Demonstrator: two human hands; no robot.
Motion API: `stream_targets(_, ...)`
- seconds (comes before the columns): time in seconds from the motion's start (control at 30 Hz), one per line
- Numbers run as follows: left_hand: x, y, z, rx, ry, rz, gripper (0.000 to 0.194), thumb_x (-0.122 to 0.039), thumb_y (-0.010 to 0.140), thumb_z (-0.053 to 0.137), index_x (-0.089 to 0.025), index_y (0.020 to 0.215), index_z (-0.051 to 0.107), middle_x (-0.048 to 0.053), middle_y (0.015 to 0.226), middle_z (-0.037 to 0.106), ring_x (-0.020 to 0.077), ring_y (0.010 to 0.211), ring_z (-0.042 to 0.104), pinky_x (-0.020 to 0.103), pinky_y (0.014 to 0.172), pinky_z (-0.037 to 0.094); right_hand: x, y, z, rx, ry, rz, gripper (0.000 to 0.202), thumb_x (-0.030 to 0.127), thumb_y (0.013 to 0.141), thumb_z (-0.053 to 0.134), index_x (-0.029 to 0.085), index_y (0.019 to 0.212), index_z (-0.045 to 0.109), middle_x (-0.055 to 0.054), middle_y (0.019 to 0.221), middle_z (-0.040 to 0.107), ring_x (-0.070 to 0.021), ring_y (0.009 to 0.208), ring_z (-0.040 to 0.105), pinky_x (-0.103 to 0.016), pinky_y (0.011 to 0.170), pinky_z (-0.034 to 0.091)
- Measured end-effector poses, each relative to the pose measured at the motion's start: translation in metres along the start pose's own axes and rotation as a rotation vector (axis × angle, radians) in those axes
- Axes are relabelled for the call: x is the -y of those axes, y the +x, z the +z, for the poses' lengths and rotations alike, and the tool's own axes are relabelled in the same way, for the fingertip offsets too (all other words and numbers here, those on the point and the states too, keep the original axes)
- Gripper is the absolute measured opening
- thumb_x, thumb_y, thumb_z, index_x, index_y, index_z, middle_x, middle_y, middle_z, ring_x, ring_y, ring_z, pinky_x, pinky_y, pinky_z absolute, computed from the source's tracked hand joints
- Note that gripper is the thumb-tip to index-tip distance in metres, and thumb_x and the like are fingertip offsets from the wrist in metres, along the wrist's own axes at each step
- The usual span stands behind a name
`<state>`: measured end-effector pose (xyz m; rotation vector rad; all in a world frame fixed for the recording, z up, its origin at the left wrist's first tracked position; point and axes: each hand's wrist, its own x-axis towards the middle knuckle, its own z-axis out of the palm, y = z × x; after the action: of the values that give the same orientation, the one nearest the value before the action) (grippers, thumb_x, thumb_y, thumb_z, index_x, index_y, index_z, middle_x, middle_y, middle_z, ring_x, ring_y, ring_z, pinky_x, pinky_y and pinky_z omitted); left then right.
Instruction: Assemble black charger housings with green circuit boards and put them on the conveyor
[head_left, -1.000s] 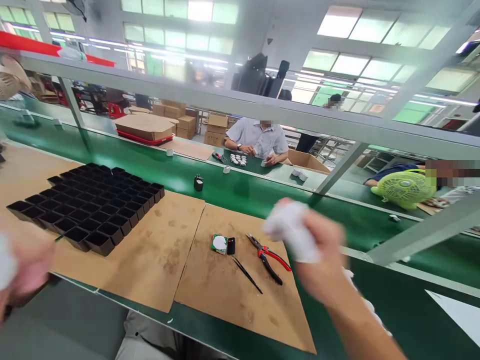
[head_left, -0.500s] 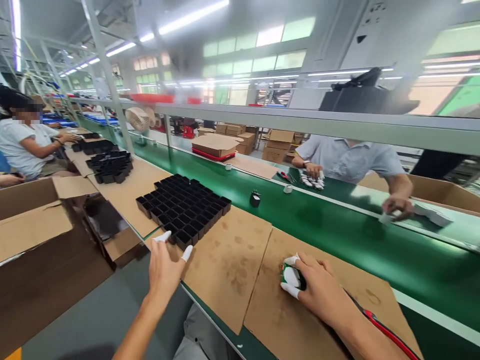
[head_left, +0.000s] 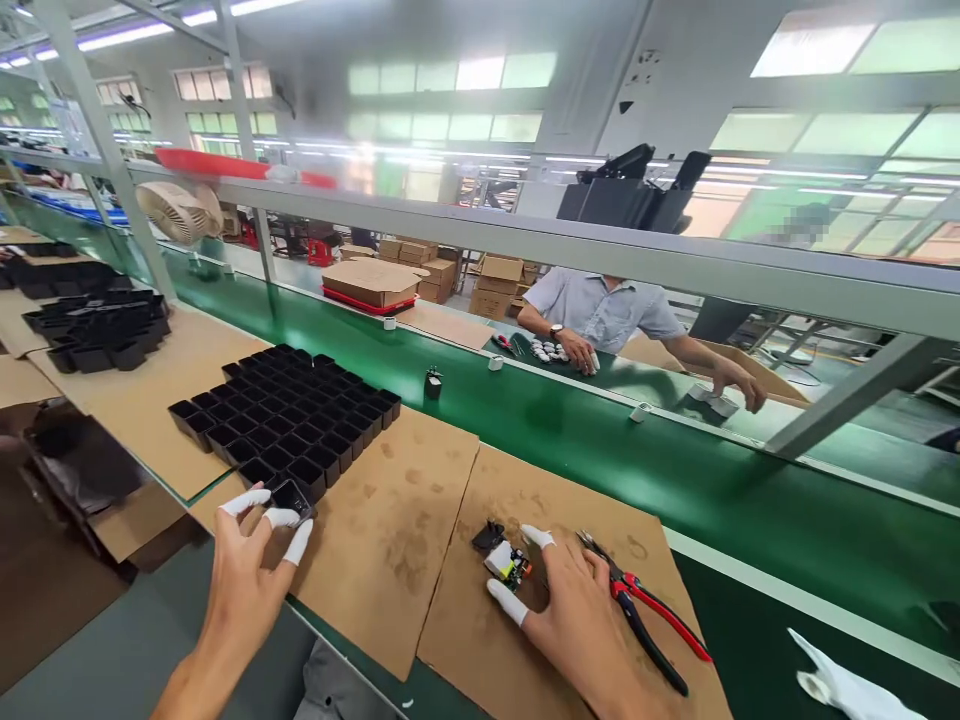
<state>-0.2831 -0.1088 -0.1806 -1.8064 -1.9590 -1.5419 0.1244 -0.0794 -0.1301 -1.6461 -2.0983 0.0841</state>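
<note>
At the near corner of a block of black square cups [head_left: 300, 410], my left hand [head_left: 251, 550] has its white-covered fingertips closed on one black cup [head_left: 289, 497]. My right hand [head_left: 562, 600] is open over the cardboard on the right, thumb and forefinger apart. Just left of those fingers lies a small circuit assembly [head_left: 506, 562] with a white part and a black piece at its end. Pliers [head_left: 645, 610] with red and black handles rest beside my right hand, partly behind it.
Beyond the cardboard [head_left: 442, 510] runs a green conveyor [head_left: 525, 410] carrying a small black unit [head_left: 433, 383]. Across it, a person handles white parts [head_left: 550, 350]. More black cups [head_left: 105, 325] stand at far left. A white glove-like item [head_left: 855, 685] lies at lower right.
My left hand has closed on a cup at the block's corner. My right hand has let go of the circuit assembly, which now lies on the cardboard. The view has shifted right.
</note>
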Motion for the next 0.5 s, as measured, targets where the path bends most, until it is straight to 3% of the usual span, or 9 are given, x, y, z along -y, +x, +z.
stream_targets(0.1,-0.04,-0.004,0.0,0.026,-0.183,0.082,0.017,-0.04,0.103,0.073,-0.026,0.093,0.073,0.01,0.133,0.049,0.0335,0.132,0.068,0.056,0.115,0.064,0.005,0.008,0.004,0.014,0.059,0.006,0.031,0.057,0.093,0.078,0.028,0.104,0.079,-0.014,0.111,0.08,-0.0446,0.115,0.072,-0.069,0.11,0.048)
stream_targets(0.17,-0.072,-0.003,0.007,0.178,-0.31,0.088,0.015,-0.037,0.103,0.075,-0.026,0.094,0.071,0.01,0.132,0.049,0.0282,0.13,0.068,0.045,0.108,0.068,0.005,0.01,0.0,0.022,0.126,0.017,0.034,0.061,0.094,0.078,0.027,0.095,0.08,-0.012,0.101,0.078,-0.041,0.107,0.072,-0.065,0.106,0.051)
stream_targets(0.3,-0.132,0.004,0.037,0.436,-0.61,0.075,0.008,-0.027,0.098,0.078,-0.026,0.097,0.07,0.008,0.119,0.051,0.0238,0.117,0.068,0.043,0.107,0.069,-0.009,0.003,-0.032,0.032,0.343,0.08,0.061,0.078,0.106,0.054,0.024,0.111,0.081,-0.012,0.095,0.079,-0.0336,0.096,0.077,-0.047,0.087,0.063)
stream_targets(0.33,-0.144,0.007,0.046,0.487,-0.705,0.068,0.017,-0.024,0.094,0.081,-0.028,0.108,0.072,0.008,0.123,0.051,0.0227,0.114,0.069,0.043,0.108,0.069,-0.014,0.0,-0.043,0.023,0.453,0.109,0.067,0.083,0.106,0.049,0.024,0.114,0.081,-0.012,0.097,0.08,-0.0326,0.095,0.079,-0.044,0.083,0.064)
stream_targets(0.37,-0.155,0.008,0.055,0.537,-0.805,0.059,0.038,-0.022,0.091,0.083,-0.031,0.125,0.071,0.008,0.131,0.052,0.0216,0.111,0.072,0.044,0.108,0.07,-0.018,-0.005,-0.054,0.01,0.604,0.146,0.07,0.087,0.103,0.052,0.024,0.117,0.08,-0.013,0.099,0.081,-0.0323,0.093,0.079,-0.042,0.081,0.065)
stream_targets(0.43,-0.175,0.011,0.074,0.629,-0.961,0.048,0.074,-0.019,0.087,0.087,-0.038,0.153,0.059,0.01,0.145,0.051,0.0219,0.114,0.074,0.045,0.11,0.07,-0.025,-0.014,-0.072,-0.056,0.873,0.208,0.069,0.088,0.087,0.076,0.027,0.118,0.081,-0.011,0.098,0.081,-0.0308,0.087,0.078,-0.041,0.077,0.066)
stream_targets(0.5,-0.19,0.013,0.092,0.704,-1.061,0.031,0.089,-0.02,0.086,0.09,-0.039,0.163,0.05,0.011,0.147,0.056,0.0247,0.121,0.074,0.044,0.111,0.069,-0.028,-0.025,-0.082,-0.146,1.009,0.235,0.067,0.079,0.072,0.095,0.029,0.116,0.083,-0.009,0.092,0.08,-0.0293,0.079,0.077,-0.04,0.072,0.066)
